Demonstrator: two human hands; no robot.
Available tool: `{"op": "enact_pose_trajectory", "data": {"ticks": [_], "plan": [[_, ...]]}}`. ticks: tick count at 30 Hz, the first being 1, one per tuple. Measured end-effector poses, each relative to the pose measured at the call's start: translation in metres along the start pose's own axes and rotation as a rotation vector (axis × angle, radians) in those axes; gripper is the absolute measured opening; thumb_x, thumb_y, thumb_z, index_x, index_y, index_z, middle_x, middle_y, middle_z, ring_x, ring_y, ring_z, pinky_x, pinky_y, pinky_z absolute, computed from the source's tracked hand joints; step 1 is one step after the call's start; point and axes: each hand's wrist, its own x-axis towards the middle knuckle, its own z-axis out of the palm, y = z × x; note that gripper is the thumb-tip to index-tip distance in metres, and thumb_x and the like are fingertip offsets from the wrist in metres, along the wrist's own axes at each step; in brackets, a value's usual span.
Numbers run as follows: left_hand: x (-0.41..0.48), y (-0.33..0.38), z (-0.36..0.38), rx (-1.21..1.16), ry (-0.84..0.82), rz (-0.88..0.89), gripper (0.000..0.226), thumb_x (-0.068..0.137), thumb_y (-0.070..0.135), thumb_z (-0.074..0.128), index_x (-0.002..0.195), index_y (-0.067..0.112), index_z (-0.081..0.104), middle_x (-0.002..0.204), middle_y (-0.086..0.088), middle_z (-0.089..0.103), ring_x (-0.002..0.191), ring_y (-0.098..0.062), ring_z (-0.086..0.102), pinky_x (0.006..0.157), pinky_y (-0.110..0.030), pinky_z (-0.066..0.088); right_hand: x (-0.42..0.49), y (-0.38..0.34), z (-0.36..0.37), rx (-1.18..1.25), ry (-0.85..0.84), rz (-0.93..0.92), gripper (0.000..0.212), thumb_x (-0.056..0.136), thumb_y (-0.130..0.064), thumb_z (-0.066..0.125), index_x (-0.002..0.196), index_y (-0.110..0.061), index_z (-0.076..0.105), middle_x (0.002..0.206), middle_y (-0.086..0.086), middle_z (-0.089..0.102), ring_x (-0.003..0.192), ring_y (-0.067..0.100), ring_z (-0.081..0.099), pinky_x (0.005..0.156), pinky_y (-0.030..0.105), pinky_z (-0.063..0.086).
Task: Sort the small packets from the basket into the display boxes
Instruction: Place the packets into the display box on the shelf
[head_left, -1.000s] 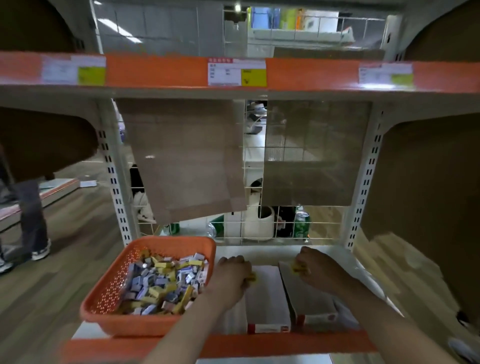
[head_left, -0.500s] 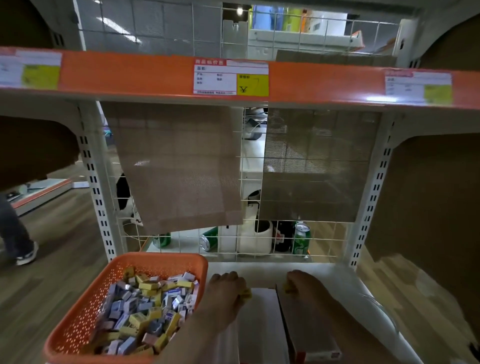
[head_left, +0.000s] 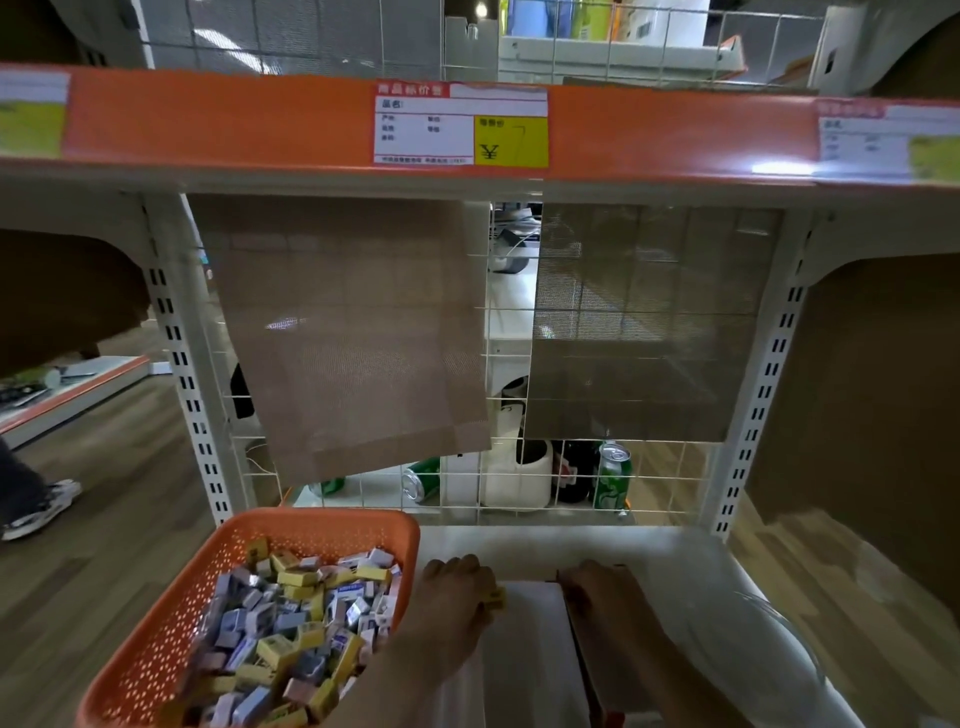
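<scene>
An orange perforated basket (head_left: 171, 613) at the lower left holds several small yellow, blue and pink packets (head_left: 291, 623). My left hand (head_left: 452, 597) grips a yellow packet (head_left: 496, 597) over the white display box (head_left: 524, 654) in the middle. My right hand (head_left: 602, 592) rests at the far end of the second display box (head_left: 584, 660), the one with a red edge; its fingers curl down and whatever they hold is hidden.
An orange shelf edge (head_left: 260, 119) with price labels runs overhead. White slotted uprights (head_left: 182, 364) and a wire grid back (head_left: 509, 488) bound the bay. Two brown mesh sheets (head_left: 343, 332) hang on the grid. Green cans (head_left: 613, 475) stand behind it. A person's shoe (head_left: 36, 509) is at the left.
The view has tilted up and moved closer, so the basket and boxes sit lower in the frame. Both hands stay over the far ends of the boxes; the right hand's yellow packet no longer shows.
</scene>
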Motion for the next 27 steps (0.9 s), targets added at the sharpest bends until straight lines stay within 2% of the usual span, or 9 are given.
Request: {"op": "enact_pose_trajectory", "data": {"ticks": [3,7,10,13,15,17,20,23,27], "plan": [[0.0,0.001,0.001,0.002,-0.008,0.0,0.03,0.094,0.028,0.047,0.123,0.023,0.052,0.125,0.003,0.05,0.114,-0.015,0.047,0.098,-0.024,0.03,0.0,0.002,0.004,0.019,-0.002,0.009,0.021,0.087,-0.038,0.047,0.094,-0.035,0.067,0.089,-0.01,0.068,0.084,0.009,0.064,0.071,0.021,0.04],[-0.002,0.003,0.002,0.006,-0.019,0.001,0.03,0.095,0.029,0.045,0.124,0.022,0.053,0.125,0.001,0.05,0.113,-0.016,0.048,0.099,-0.024,0.03,-0.006,-0.007,-0.009,0.082,0.003,0.047,0.018,0.092,-0.029,0.049,0.099,-0.03,0.066,0.105,-0.009,0.065,0.1,0.014,0.06,0.081,0.026,0.042],[-0.003,0.004,0.001,0.006,-0.006,0.01,0.03,0.096,0.029,0.045,0.123,0.021,0.054,0.125,0.001,0.051,0.113,-0.016,0.049,0.098,-0.023,0.031,-0.006,-0.013,-0.026,0.166,0.023,-0.011,0.013,0.089,-0.019,0.056,0.099,-0.02,0.065,0.105,-0.01,0.058,0.101,0.012,0.058,0.076,0.017,0.04],[-0.005,0.01,-0.004,-0.018,0.007,0.009,0.03,0.096,0.029,0.046,0.124,0.019,0.053,0.125,0.0,0.052,0.112,-0.016,0.049,0.096,-0.022,0.033,-0.008,-0.026,-0.043,0.398,-0.028,-0.102,0.036,0.079,-0.018,0.071,0.115,-0.018,0.063,0.107,-0.01,0.059,0.098,0.003,0.057,0.077,0.005,0.038],[-0.007,0.014,-0.007,-0.046,0.042,0.016,0.032,0.096,0.028,0.047,0.126,0.02,0.05,0.125,0.001,0.053,0.113,-0.016,0.049,0.093,-0.022,0.033,-0.011,-0.037,-0.053,0.426,-0.073,-0.154,0.045,0.075,-0.022,0.077,0.117,-0.016,0.063,0.11,-0.007,0.063,0.099,0.002,0.058,0.08,0.005,0.041],[-0.01,0.02,-0.01,-0.059,0.077,0.025,0.033,0.096,0.027,0.046,0.128,0.019,0.047,0.126,0.0,0.053,0.114,-0.017,0.049,0.09,-0.022,0.033,-0.016,-0.047,-0.058,0.434,-0.094,-0.185,0.047,0.073,-0.024,0.079,0.116,-0.016,0.063,0.113,-0.006,0.063,0.102,0.005,0.058,0.086,0.013,0.045],[-0.013,0.029,-0.011,-0.095,0.105,0.011,0.036,0.096,0.024,0.048,0.13,0.018,0.041,0.125,0.0,0.054,0.114,-0.017,0.051,0.088,-0.022,0.034,-0.025,-0.059,-0.059,0.424,-0.107,-0.188,0.04,0.073,-0.025,0.078,0.11,-0.018,0.065,0.112,-0.003,0.064,0.103,0.01,0.058,0.09,0.027,0.047],[-0.016,0.034,-0.009,-0.134,0.113,-0.002,0.041,0.093,0.02,0.052,0.131,0.017,0.036,0.122,-0.001,0.058,0.112,-0.018,0.054,0.089,-0.022,0.036,-0.033,-0.068,-0.059,0.397,-0.07,-0.181,0.03,0.078,-0.025,0.075,0.106,-0.017,0.066,0.11,-0.002,0.064,0.101,0.01,0.057,0.087,0.023,0.045],[-0.016,0.04,-0.003,-0.181,0.15,-0.007,0.046,0.092,0.024,0.054,0.133,0.02,0.032,0.126,0.001,0.055,0.115,-0.015,0.052,0.094,-0.023,0.037,-0.038,-0.066,-0.063,0.362,-0.066,-0.183,0.029,0.081,-0.024,0.073,0.108,-0.016,0.068,0.109,-0.002,0.065,0.098,0.009,0.057,0.085,0.019,0.044]]}}
